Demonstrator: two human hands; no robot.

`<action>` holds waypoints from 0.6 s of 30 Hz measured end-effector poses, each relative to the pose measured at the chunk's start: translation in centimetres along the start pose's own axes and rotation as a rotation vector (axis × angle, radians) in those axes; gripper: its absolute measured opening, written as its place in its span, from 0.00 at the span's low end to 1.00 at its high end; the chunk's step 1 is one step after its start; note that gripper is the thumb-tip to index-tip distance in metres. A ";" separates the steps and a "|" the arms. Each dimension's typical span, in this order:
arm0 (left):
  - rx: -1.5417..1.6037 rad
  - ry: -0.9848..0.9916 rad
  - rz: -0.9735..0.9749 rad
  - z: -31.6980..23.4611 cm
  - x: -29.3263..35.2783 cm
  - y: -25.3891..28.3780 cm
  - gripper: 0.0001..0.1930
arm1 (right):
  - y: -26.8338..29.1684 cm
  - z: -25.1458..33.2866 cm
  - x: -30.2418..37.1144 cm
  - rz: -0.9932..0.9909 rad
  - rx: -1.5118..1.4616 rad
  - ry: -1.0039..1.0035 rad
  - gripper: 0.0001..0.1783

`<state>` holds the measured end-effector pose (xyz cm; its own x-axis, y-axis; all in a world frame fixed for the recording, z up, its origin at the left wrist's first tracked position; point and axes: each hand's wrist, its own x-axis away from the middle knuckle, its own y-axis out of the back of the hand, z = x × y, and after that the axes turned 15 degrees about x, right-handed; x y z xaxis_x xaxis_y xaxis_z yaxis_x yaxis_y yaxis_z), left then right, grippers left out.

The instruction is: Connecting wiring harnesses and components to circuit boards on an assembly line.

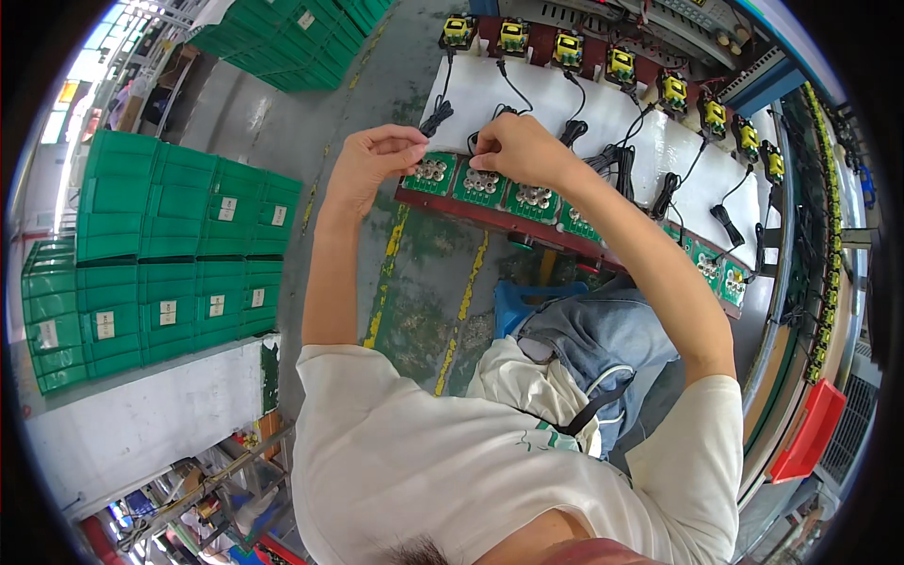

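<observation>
Green circuit boards (pixel 429 177) sit racked 12-to-3 o'clock, left hand (pixel 379 162) and right hand (pixel 524 151) at 12, can't tell if pinching anything; likely mid-job, remainder unclear.

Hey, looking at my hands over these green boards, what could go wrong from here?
Possibly three things. The coiled black cable beside your left hand could snag and tug the yellow-and-black unit it runs to. Your right hand is bare and close to the round metal parts, so it might bump or smudge them. And your right forearm crosses above the row of green boards, so it could brush one.
</observation>
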<state>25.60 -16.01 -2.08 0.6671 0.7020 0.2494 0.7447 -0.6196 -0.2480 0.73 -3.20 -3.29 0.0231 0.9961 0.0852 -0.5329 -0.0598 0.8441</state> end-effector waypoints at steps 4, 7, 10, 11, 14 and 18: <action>-0.113 -0.009 0.048 0.4 -1.0 0.2 0.11 | -1.3 0.4 2.6 -0.186 -0.020 0.001 0.10; -0.156 -0.010 0.060 0.5 -1.8 0.3 0.10 | -1.5 1.5 6.6 -0.389 -0.102 0.072 0.08; -0.183 -0.020 0.041 0.1 -1.5 0.2 0.10 | 0.8 3.1 12.7 -0.394 -0.224 0.034 0.06; -0.188 -0.022 0.042 -0.1 -1.7 0.1 0.10 | 1.4 3.1 14.5 -0.365 -0.252 0.021 0.05; -0.236 -0.025 0.027 0.4 -1.6 -0.3 0.10 | 1.1 2.2 19.7 -0.292 -0.329 -0.014 0.04; -0.400 -0.252 0.015 2.1 -1.1 -0.6 0.11 | -0.6 0.6 26.8 -0.198 -0.383 -0.053 0.05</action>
<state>24.40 -15.65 -4.11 0.6889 0.7249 0.0012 0.7173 -0.6820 0.1427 2.17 23.45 -1.18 0.1940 0.9807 -0.0229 -0.7890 0.1699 0.5905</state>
